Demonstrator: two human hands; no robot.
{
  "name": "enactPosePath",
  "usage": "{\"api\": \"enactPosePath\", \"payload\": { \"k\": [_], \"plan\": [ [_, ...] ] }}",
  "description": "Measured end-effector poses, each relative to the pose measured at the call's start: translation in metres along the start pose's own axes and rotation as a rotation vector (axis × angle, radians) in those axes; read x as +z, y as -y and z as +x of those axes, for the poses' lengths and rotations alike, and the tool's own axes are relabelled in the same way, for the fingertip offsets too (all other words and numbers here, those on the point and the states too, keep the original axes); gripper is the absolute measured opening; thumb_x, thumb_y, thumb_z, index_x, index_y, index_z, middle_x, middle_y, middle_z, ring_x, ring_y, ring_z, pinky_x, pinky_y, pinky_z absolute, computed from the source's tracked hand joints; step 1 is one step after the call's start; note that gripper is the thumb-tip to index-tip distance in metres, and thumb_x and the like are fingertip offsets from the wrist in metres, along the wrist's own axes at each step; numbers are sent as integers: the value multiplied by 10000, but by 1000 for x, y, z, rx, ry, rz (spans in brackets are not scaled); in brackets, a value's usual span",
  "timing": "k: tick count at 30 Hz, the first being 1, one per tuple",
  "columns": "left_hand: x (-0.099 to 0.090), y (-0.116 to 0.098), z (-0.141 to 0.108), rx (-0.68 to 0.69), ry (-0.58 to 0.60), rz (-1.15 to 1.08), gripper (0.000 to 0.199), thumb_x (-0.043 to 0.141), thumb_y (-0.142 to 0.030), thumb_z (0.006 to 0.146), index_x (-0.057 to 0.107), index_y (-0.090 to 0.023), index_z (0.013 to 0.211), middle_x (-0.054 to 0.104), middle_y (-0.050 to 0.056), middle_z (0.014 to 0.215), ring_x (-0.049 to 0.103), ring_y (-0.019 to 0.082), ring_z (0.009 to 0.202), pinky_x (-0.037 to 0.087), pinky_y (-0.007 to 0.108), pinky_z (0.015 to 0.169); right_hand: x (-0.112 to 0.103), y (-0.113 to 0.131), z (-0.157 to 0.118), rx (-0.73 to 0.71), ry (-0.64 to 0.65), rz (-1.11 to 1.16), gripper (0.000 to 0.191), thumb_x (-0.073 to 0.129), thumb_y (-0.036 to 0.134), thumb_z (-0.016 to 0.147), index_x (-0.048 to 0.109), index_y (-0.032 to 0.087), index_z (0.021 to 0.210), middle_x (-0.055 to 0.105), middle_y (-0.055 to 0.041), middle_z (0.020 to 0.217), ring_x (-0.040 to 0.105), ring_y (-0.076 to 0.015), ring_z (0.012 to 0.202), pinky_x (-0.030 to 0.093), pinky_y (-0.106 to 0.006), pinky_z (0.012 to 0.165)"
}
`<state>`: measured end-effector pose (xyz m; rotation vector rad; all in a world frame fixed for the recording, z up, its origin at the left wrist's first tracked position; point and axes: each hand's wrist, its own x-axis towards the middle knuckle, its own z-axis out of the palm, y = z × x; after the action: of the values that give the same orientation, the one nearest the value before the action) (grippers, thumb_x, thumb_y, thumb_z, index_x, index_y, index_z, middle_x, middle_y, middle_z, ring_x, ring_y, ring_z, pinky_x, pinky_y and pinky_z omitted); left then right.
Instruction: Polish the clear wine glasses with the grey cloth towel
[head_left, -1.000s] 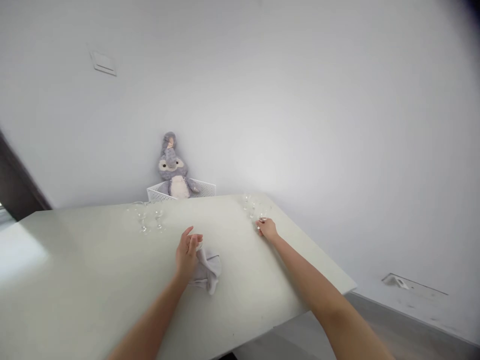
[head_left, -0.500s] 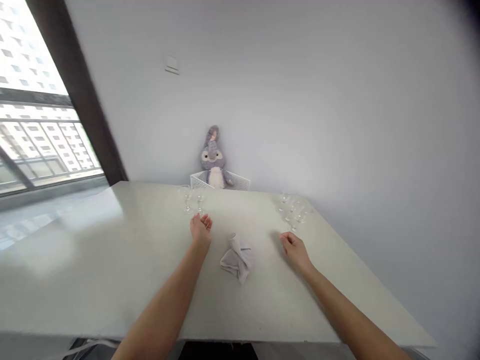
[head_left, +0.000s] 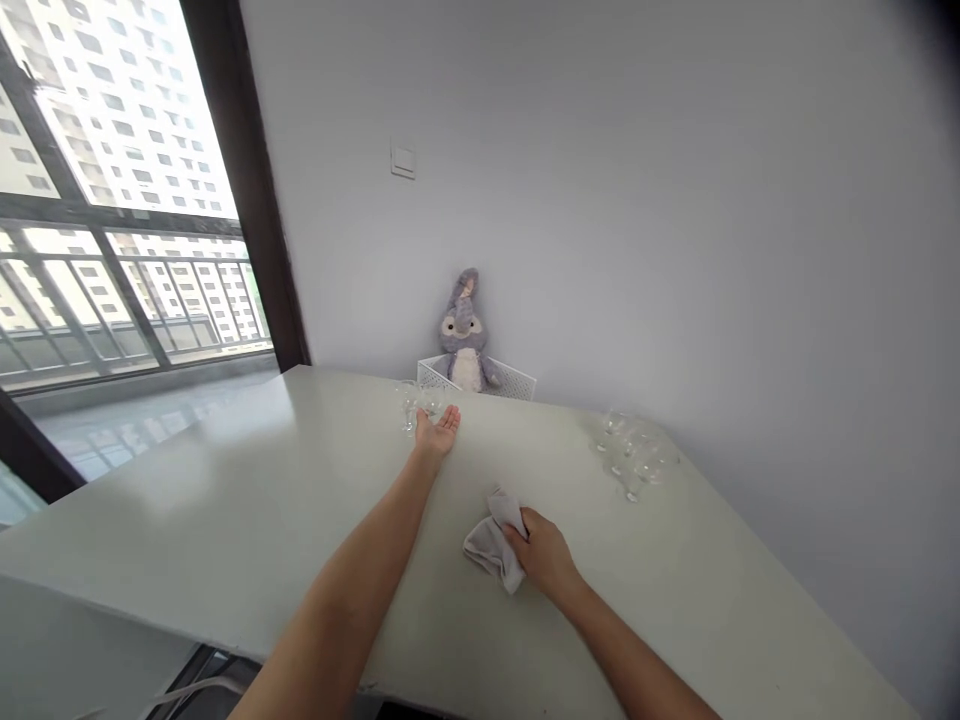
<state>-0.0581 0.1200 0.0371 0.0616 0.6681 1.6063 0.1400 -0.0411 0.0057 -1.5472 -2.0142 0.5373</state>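
My left hand (head_left: 436,435) lies palm up with its fingers apart, holding nothing, right next to a small cluster of clear stemmed glasses (head_left: 411,405). I cannot tell whether it touches them. My right hand (head_left: 544,553) is closed over a crumpled grey cloth (head_left: 489,545) lying on the white table (head_left: 225,480). A second group of clear stemmed glasses (head_left: 631,452) stands farther right, apart from both hands. Their overlapping outlines make them hard to count.
A white perforated basket (head_left: 514,380) stands against the wall at the table's far edge, holding a grey plush toy (head_left: 465,335). A wall switch (head_left: 403,160) sits above. A dark-framed window (head_left: 259,190) lies left of the table, and the table's edges show at left and right.
My right hand has moved left onto the grey cloth and closed over it. My left hand has turned palm up near the glasses. The view has swung, showing more window.
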Motion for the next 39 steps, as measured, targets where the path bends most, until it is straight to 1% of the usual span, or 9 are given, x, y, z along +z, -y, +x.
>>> {"api": "enactPosePath", "payload": {
  "k": [4,10,14,17,22,26,29,35,39],
  "plan": [
    [4,1,3,-6,11,-44,390,258,-552,835,286,-258,1088,559,125,1011,620,179,838,525,325,647,-6,-19,10,138,-34,536,258,542,395,706,569,142,664,568,-14,603,507,-156,582,368,-248,535],
    [9,6,-13,-48,58,-6,337,348,-512,834,356,-197,952,575,135,958,625,176,828,527,290,650,-25,-17,14,339,-216,1240,381,687,421,594,612,111,803,618,-40,649,545,-161,594,434,-275,563],
    [6,23,-55,-91,236,110,254,516,-386,796,429,-168,892,612,117,893,624,203,861,502,323,747,-39,-14,9,333,-594,1177,347,666,441,618,587,134,761,589,-8,623,512,-133,557,411,-244,498],
    [-5,46,-94,-6,550,356,291,563,-356,771,441,-190,976,617,82,942,607,194,908,457,350,828,-38,-11,4,263,-711,958,315,614,440,675,559,129,678,525,21,568,446,-99,526,375,-219,477],
    [-31,77,-126,114,671,524,436,632,-292,719,403,-238,1087,552,69,1075,553,203,998,443,355,835,-26,4,0,104,-357,1141,242,585,352,718,581,135,824,523,23,623,437,-83,531,388,-217,511],
    [-40,77,-121,178,619,591,447,625,-312,717,390,-238,1091,526,65,1102,560,174,948,441,346,829,-30,13,-2,-11,26,1320,281,552,241,715,566,166,985,585,-30,804,546,-122,657,432,-247,579],
    [-43,71,-117,166,670,692,442,587,-344,741,379,-219,1111,560,50,1002,579,148,834,457,323,771,-30,10,-4,-38,227,1235,372,533,206,723,507,209,1095,599,-22,829,582,-136,676,447,-269,603],
    [-48,72,-115,199,806,1030,464,585,-425,713,441,-176,1077,531,-31,649,511,96,553,414,209,522,-11,-5,-2,-52,64,855,126,631,271,686,610,194,783,574,18,566,527,-119,535,420,-238,535],
    [-42,61,-121,254,888,1077,506,540,-437,743,440,-199,1178,597,53,851,558,142,694,444,245,600,-14,-9,2,103,155,1274,209,584,375,740,563,174,792,570,20,539,503,-99,411,395,-215,433]
  ]
}}
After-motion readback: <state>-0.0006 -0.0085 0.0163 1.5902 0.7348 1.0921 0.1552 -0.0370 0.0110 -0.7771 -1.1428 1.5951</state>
